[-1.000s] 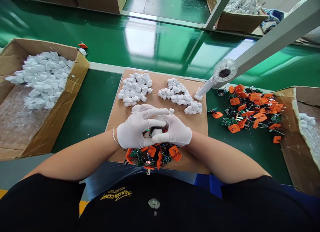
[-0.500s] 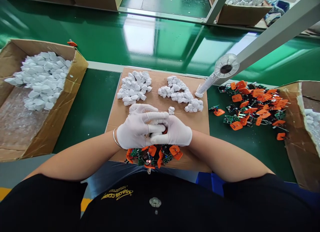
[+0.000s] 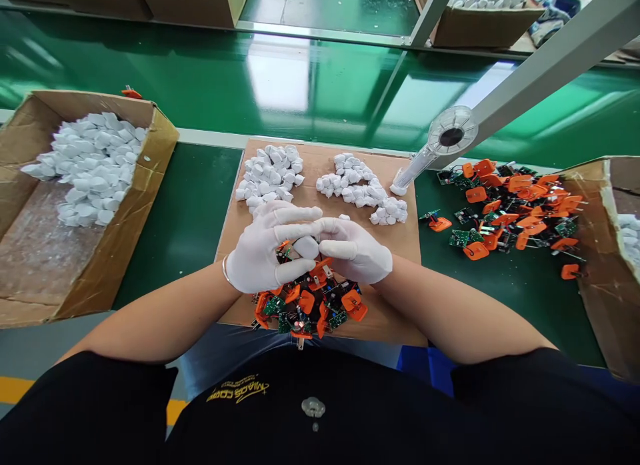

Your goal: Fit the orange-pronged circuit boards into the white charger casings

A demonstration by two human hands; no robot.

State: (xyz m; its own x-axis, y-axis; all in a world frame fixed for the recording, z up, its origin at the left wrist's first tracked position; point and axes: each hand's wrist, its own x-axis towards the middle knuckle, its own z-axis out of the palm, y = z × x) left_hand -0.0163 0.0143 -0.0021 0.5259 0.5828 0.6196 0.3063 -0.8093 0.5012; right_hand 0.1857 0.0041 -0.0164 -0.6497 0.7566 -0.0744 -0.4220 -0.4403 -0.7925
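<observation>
Apparently, a white piece [image 3: 306, 247] is clasped between left hand [image 3: 267, 248] and right hand [image 3: 357, 255]. If loosened, it could be dropped among circuit boards [image 3: 274, 306].

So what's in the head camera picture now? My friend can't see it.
A person's white-gloved left hand and right hand meet around a white piece, over a pile of orange parts and green circuit boards. Beyond, small white pieces lie grouped on a cardboard sheet; open boxes stand at both sides.
</observation>
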